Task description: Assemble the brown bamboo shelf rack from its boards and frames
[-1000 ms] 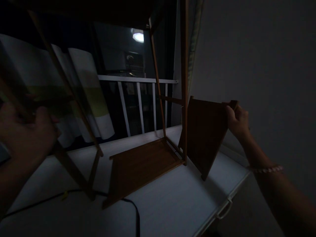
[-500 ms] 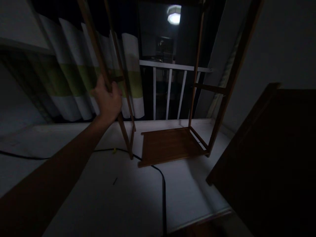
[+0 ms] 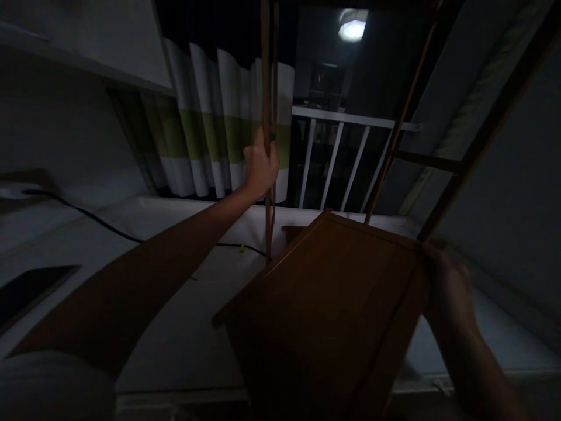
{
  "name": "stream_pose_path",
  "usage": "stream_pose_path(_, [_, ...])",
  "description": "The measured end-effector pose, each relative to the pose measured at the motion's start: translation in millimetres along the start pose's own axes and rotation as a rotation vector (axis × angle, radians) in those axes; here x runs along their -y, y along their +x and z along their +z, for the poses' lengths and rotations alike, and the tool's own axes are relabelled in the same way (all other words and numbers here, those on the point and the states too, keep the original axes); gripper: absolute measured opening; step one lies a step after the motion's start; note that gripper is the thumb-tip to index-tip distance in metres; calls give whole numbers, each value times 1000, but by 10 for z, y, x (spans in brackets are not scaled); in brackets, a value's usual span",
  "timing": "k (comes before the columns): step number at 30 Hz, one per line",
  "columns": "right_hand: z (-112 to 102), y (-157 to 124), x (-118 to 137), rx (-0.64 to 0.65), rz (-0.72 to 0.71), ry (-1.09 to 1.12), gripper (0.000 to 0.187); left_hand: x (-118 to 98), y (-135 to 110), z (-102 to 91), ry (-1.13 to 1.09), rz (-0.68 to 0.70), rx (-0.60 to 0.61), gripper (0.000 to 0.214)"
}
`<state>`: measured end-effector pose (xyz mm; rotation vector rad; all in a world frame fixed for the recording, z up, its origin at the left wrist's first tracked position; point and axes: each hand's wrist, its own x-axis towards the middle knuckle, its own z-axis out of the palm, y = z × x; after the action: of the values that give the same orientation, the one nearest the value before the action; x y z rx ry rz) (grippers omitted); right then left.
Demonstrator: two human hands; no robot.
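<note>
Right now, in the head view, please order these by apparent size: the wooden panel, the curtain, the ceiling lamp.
1. Wooden panel, largest, though it is nearest to the camera, which inflates it.
2. Curtain.
3. Ceiling lamp, smallest, but also farthest away.

A white table [image 3: 184, 345] carries the wooden frame's legs [image 3: 268, 245] near its far edge, a black cable [image 3: 105, 227] trailing leftward, a dark flat thing [image 3: 30, 286] at the left edge.

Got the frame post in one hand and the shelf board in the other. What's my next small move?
Probably tilt the wooden shelf board level and ease it forward between the frame posts. Your right hand holds its far corner, your left hand steadies the post, and the board sits tilted, short of the frame.
</note>
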<state>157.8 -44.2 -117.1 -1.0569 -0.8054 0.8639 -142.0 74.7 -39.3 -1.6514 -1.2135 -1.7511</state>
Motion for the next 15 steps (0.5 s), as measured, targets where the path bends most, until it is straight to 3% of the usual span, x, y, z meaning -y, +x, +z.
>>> stream_pose_path(3, [182,-28,-322,11,125,81,24,5,-1,-1,-1,-12,13,21])
stream_pose_path(7, [241,-259,-582,23,202,127,34,39,-1,-8,-26,-55,2,21])
stream_pose_path(12, [106,-765,-795,50,285,205,28,43,-6,-28,4,-64,-16,22])
stream_pose_path(15, [-60,-1140,-895,106,177,131,17,31,-11,-53,-14,-58,-14,21])
